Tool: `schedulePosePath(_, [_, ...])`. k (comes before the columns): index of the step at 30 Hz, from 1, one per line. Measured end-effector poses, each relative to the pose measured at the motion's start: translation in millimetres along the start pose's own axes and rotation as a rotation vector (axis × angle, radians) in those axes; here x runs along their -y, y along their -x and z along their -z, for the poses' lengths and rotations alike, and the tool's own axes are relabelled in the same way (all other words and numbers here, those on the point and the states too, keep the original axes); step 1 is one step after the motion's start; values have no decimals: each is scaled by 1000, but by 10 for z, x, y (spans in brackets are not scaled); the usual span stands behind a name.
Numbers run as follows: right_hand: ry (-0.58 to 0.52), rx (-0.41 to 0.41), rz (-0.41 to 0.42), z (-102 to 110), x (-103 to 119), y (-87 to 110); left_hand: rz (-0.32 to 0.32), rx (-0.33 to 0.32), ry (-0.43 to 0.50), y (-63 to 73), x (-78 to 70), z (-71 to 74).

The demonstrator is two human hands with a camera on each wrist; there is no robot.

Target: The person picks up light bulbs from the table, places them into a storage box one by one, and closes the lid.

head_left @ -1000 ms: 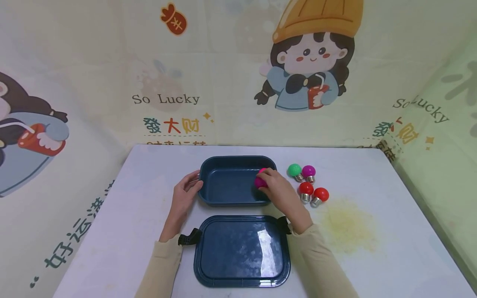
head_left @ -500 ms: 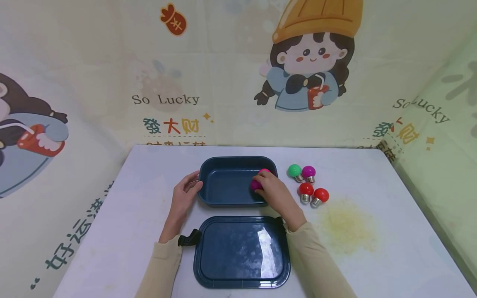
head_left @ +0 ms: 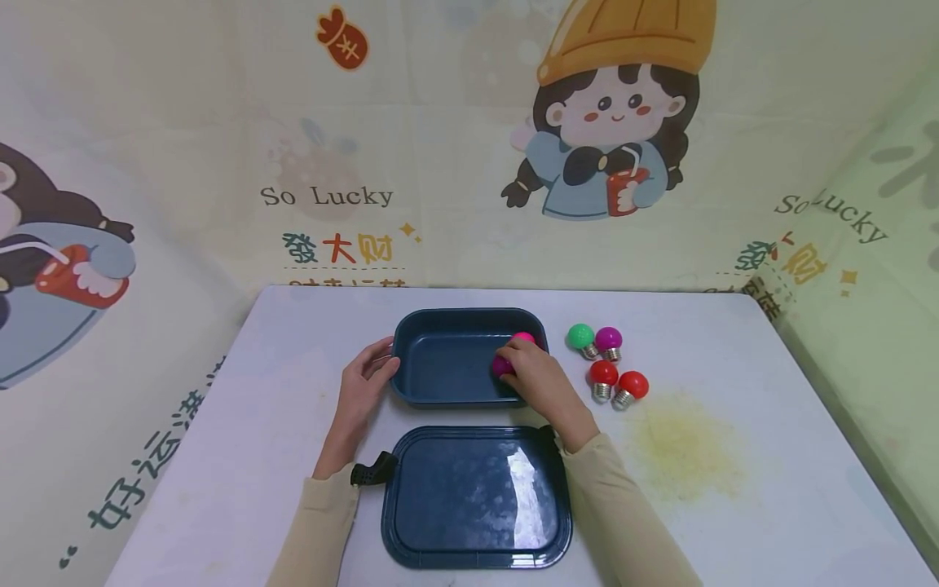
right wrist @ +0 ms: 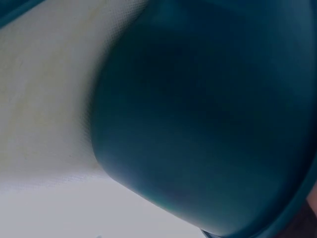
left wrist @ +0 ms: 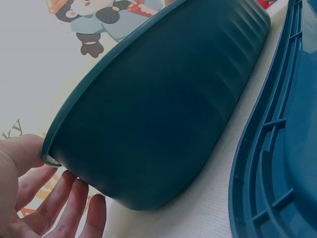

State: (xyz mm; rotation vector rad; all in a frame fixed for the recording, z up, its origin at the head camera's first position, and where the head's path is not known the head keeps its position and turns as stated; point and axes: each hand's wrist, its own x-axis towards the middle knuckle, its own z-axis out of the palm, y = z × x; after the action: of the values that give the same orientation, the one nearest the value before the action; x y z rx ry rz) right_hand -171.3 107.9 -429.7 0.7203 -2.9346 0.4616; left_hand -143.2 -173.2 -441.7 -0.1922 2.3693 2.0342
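Observation:
In the head view my left hand [head_left: 364, 377] holds the left end of a dark blue plastic box [head_left: 440, 359], thumb at the rim and fingers against the outer wall. The left wrist view shows those fingers [left wrist: 69, 201] touching the wall from below the rim. Reaching over the box's right end, my right hand [head_left: 541, 377] grips a purple light bulb [head_left: 502, 366] low inside the box. Behind those fingers a pink bulb [head_left: 524, 336] shows in the box's right end. In the right wrist view the box wall [right wrist: 198, 119] hides the right hand's fingers and the bulb.
On the white table [head_left: 734, 359], right of the box, lie a green bulb [head_left: 581, 336], another purple bulb [head_left: 608, 338] and two red bulbs [head_left: 603, 372] with silver screw bases. A dark blue lid [head_left: 475, 497] lies between the forearms, nearer the person.
My right hand has moved slightly left and down inside the box with the purple bulb, uncovering more of the pink bulb. The left hand keeps its place on the box.

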Motion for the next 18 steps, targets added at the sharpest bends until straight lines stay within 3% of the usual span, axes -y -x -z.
schedulePosePath(7, [9,3,1,15,5,3,-29,-20,11,-168,347,16])
schedulePosePath(18, [-12,-38,6,109,2,48,-52,-27,14,-181,361,4])
